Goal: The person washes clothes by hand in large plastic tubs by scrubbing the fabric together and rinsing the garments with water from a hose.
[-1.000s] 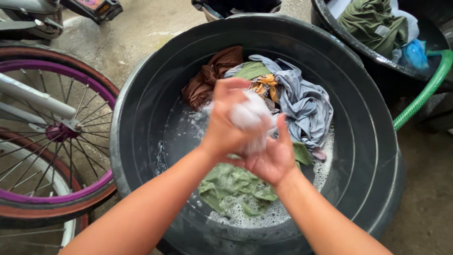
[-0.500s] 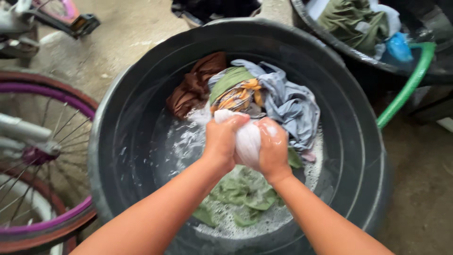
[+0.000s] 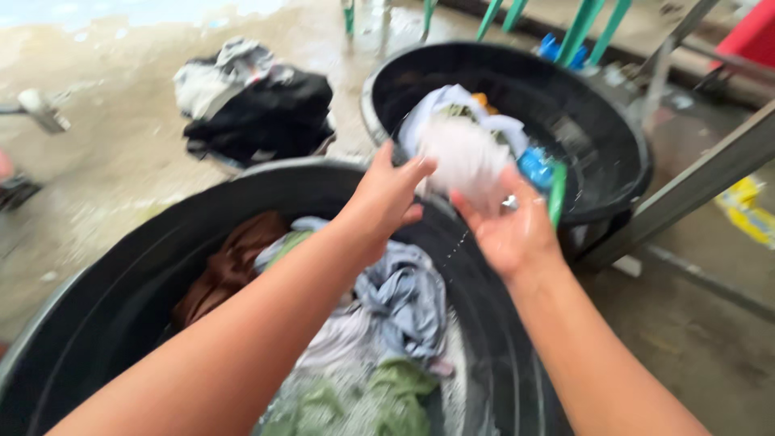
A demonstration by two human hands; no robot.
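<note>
White and blurred with motion, a wadded cloth [image 3: 462, 153] sits in the air just beyond both hands, over the near rim of the far black tub [image 3: 622, 137]. It lies between the two hands and slightly above them, closer to the right one. The left hand [image 3: 387, 198] is spread open, fingers extended and palm turned toward the cloth; its fingertips reach the cloth's left edge, though the blur hides whether they actually touch. The right hand [image 3: 508, 230] is open too, palm up and wet, fingers fanned beneath the cloth's lower right side; whether it touches the cloth cannot be told. Neither hand is closed around anything.

Below the forearms stands the near black tub [image 3: 121, 299], holding a brown garment [image 3: 230, 262], a grey-blue garment [image 3: 404, 295] and green cloth [image 3: 387, 400] in sudsy water. The far tub holds pale laundry and something blue [image 3: 534, 168]. A dark pile of clothes [image 3: 254, 105] lies on the wet concrete floor [image 3: 105, 161] behind.
</note>
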